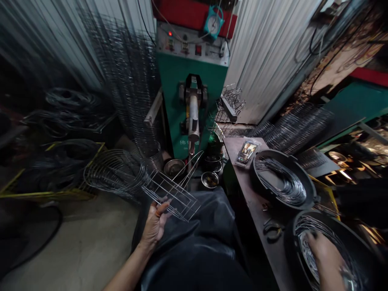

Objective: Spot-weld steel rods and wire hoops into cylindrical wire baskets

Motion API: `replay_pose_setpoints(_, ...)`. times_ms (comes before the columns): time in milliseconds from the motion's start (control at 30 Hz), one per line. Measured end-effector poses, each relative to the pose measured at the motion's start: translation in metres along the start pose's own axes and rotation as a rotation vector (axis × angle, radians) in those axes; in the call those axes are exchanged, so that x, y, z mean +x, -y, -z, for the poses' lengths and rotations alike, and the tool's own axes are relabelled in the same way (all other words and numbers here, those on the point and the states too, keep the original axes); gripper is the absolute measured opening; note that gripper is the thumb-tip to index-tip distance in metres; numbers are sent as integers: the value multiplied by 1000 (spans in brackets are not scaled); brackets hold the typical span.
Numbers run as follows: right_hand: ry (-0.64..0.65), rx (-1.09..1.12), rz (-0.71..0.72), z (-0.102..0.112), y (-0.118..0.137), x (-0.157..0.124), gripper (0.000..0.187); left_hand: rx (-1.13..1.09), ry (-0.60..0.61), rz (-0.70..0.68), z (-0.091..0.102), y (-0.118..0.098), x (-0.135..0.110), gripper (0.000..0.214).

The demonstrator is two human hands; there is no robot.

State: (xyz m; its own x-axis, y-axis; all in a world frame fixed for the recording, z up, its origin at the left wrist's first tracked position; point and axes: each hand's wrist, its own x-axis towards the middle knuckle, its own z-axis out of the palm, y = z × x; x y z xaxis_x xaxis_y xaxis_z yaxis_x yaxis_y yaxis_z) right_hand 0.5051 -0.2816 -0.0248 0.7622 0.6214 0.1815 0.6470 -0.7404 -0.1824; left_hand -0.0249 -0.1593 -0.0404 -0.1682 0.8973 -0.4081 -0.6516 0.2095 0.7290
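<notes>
My left hand [157, 222] is closed around the near edge of a wire rack [181, 194], holding it tilted above my lap. Several bent wires stick out from the rack's far side toward the green machine. My right hand [323, 250] reaches into a black round tray [291, 242] that holds loops of thin metal wire [309, 258]. Motion smears its fingers, so whether they grip a wire does not show. Beside that tray lie pliers [273, 231] with dark and yellow handles. A second black tray [254, 171] behind holds more wire loops [289, 188].
The green machine [169, 101] stands straight ahead with a metal arm [193, 117]. A phone [247, 152] lies on the bench [235, 145] at right. Small bowls [209, 180] sit below the machine. Coiled wire rings [112, 173] stand at left, near a yellow-edged crate [75, 196].
</notes>
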Motion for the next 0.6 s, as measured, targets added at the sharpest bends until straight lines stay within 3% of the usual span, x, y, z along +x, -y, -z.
replay_pose_setpoints(100,131,516,191,9,131,-25,41,14,0,-7,-9,0,-1,32)
replay_pose_setpoints(200,388,910,335,0,259,-63,39,29,-8,-17,-13,3,-5,34)
replay_pose_setpoints(300,608,1161,414,-20,343,-95,34,51,-8,-27,-9,8,-8,36)
replay_pose_setpoints(433,800,1316,399,-37,385,-114,33,66,-13,-15,-1,10,-7,37)
replay_pose_setpoints(600,813,1364,436,-42,395,-114,31,74,-16,0,0,10,0,38)
